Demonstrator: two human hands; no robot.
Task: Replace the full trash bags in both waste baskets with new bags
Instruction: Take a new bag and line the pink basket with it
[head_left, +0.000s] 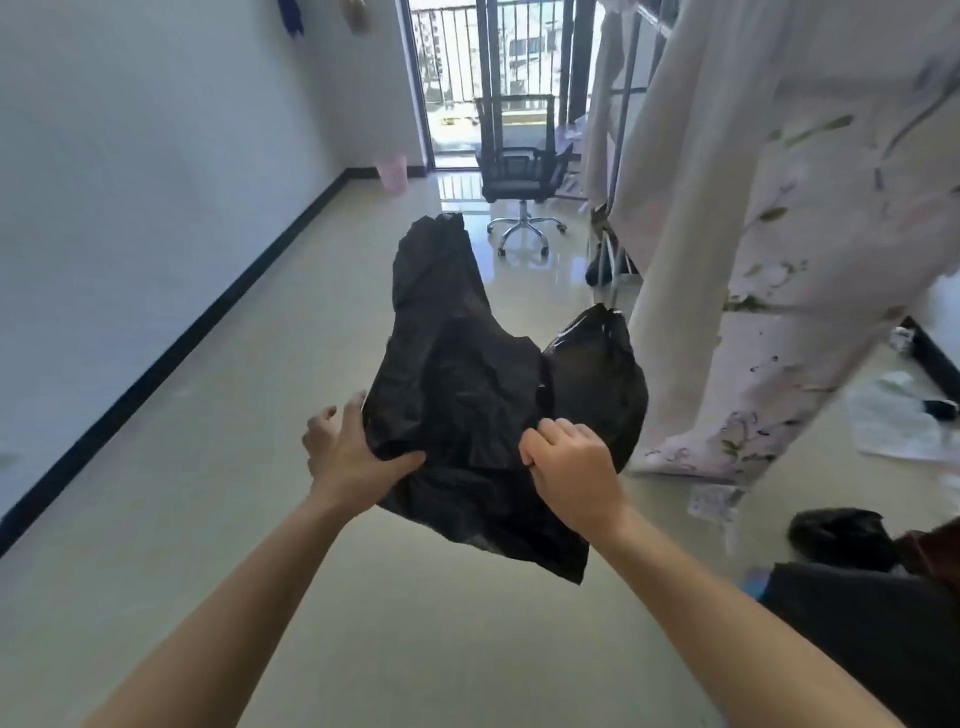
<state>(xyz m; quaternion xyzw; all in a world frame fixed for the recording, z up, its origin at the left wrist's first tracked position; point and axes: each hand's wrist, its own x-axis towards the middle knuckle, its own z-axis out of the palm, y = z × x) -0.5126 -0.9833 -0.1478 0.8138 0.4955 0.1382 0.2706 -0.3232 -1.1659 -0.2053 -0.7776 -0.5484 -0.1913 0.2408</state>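
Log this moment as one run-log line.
step: opening new bag | left hand: gripping bag edge | right hand: pinching bag edge | full bag: tied, on floor behind | pink basket: far wall

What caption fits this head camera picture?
Both hands, left hand and right hand, spread an empty black trash bag.
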